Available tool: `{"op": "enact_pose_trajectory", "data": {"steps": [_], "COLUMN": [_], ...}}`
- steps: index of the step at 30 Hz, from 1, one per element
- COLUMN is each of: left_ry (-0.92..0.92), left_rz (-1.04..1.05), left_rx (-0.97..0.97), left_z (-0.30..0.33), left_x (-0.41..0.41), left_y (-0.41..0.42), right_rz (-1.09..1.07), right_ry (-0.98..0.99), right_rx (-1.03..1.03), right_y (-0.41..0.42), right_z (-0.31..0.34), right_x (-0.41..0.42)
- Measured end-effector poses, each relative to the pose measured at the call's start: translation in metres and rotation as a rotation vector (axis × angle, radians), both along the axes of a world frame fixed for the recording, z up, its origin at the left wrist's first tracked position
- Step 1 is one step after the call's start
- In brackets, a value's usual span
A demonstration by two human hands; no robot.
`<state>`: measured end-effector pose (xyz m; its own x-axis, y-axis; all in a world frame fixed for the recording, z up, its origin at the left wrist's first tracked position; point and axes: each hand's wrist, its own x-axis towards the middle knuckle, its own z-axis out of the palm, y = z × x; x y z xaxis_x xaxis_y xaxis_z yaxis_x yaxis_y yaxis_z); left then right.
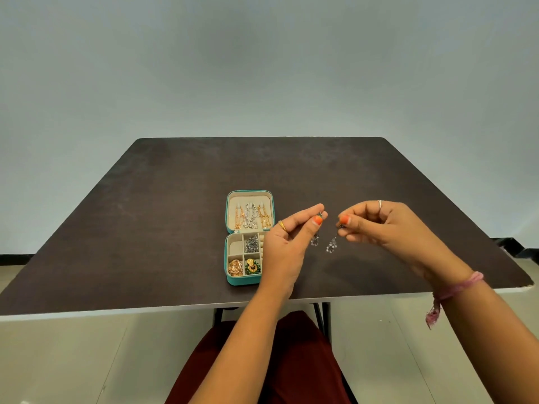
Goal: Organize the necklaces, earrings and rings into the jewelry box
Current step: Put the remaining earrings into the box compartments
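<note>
Right now we hold two silver drop earrings above the worktop (175, 228), one in each hand. Our left hand (287, 243) pinches the left earring (315, 239) by its top between thumb and forefinger, and the sparkling cluster hangs below the thumb. Our right hand (379, 225) pinches the right earring (332, 245) the same way, the other fingers curled in, and its drop dangles at about 7 o'clock from the fingertips. The two earrings hang near each other without touching.

At 9 o'clock from the left hand the teal jewelry box (249, 237) lies open on the worktop, partly hidden by that hand along its right edge. Its lid (250, 211), at 12 o'clock from the tray, carries three necklaces (252, 218) hung side by side: gold, silver, gold. In the tray, the upper middle compartment holds a heap of silver earrings (251, 244). The lower left compartment holds rose-gold earrings (235, 268), and the one beside it green-and-gold earrings (252, 266). We cannot tell what fills the right-hand column, as the hand covers most of it.

We wear a gold ring (281, 225) on the left hand, a silver ring (379, 205) on the right, and a pink thread band (458, 287) round the right wrist. At 6 o'clock, below the worktop's near edge, our lap shows in dark red cloth (291, 360).
</note>
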<state>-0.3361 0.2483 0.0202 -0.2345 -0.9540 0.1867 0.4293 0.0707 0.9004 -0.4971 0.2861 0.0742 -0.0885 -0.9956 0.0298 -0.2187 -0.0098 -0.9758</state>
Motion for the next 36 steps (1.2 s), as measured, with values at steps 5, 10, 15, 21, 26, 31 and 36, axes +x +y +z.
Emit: {"op": "enact_pose_trajectory", "data": {"steps": [5,10,15,21,26,31,36], "left_ry": [-0.035,-0.044,-0.027,-0.088,-0.126,-0.167,-0.188], "left_rz": [-0.009,-0.004,0.018,0.083,0.135,0.152,0.168], "left_rx": [-0.075,-0.126,-0.124,-0.116,-0.096,-0.074,-0.041], "left_z": [0.008,0.02,0.027,0.03,0.028,0.024,0.016], "left_x": [0.016,0.029,0.047,0.071,0.088,0.096,0.102], "left_y": [-0.007,-0.011,-0.016,-0.026,-0.032,-0.035,-0.037], "right_rz": [-0.009,-0.012,-0.032,-0.066,-0.055,-0.074,-0.119], "right_ry": [-0.031,0.073,0.006,0.01,-0.018,-0.02,-0.055], "right_rx": [-0.006,-0.059,-0.116,-0.118,-0.136,-0.146,-0.09], "right_y": [-0.005,-0.012,-0.019,-0.028,-0.035,-0.044,-0.052], "right_z": [0.009,0.016,0.019,0.016,0.015,0.014,0.01], "right_x": [0.009,0.026,0.042,0.054,0.068,0.079,0.091]}}
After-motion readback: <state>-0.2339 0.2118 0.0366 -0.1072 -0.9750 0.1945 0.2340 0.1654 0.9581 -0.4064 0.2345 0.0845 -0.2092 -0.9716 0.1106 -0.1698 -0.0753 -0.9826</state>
